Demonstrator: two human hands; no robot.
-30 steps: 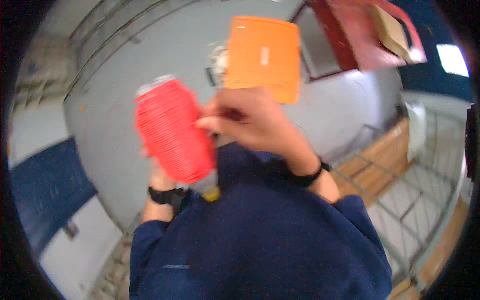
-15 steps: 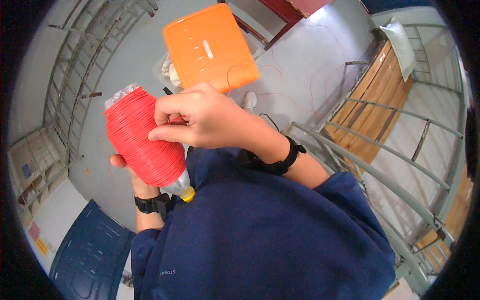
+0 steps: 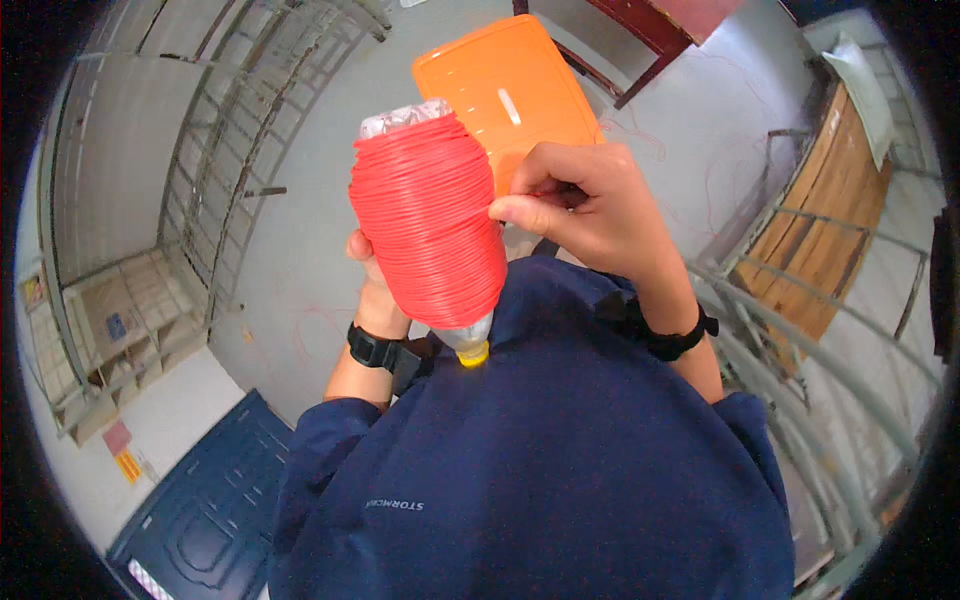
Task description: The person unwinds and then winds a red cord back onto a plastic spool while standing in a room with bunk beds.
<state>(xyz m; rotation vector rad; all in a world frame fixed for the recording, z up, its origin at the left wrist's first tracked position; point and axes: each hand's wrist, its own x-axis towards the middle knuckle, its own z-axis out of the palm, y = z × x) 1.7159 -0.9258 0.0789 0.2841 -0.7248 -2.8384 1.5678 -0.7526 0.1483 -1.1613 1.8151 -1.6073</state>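
A clear plastic bottle (image 3: 474,334) with a yellow cap (image 3: 473,355) is tilted in front of my chest, cap end towards me. Many tight turns of red cord (image 3: 430,220) cover most of its body, leaving the bottle's crinkled base (image 3: 405,117) bare at the far end. My left hand (image 3: 368,262) grips the wound bottle from its left and underside; a thumb shows, while the other fingers are hidden behind it. At the bottle's right side, my right hand (image 3: 595,205) pinches the cord between thumb and forefinger, close to the windings.
Beyond the bottle, an orange lid (image 3: 510,85) covers a storage box on the grey floor (image 3: 320,200). Loose red cord trails over the floor. A metal bed frame with wooden slats (image 3: 825,230) stands at right, a dark red table (image 3: 655,35) at the back, a blue door (image 3: 215,490) lower left.
The bottle now appears farther right and more upright in the picture. My right hand has gone from over the windings to the bottle's right edge, still pinching the cord.
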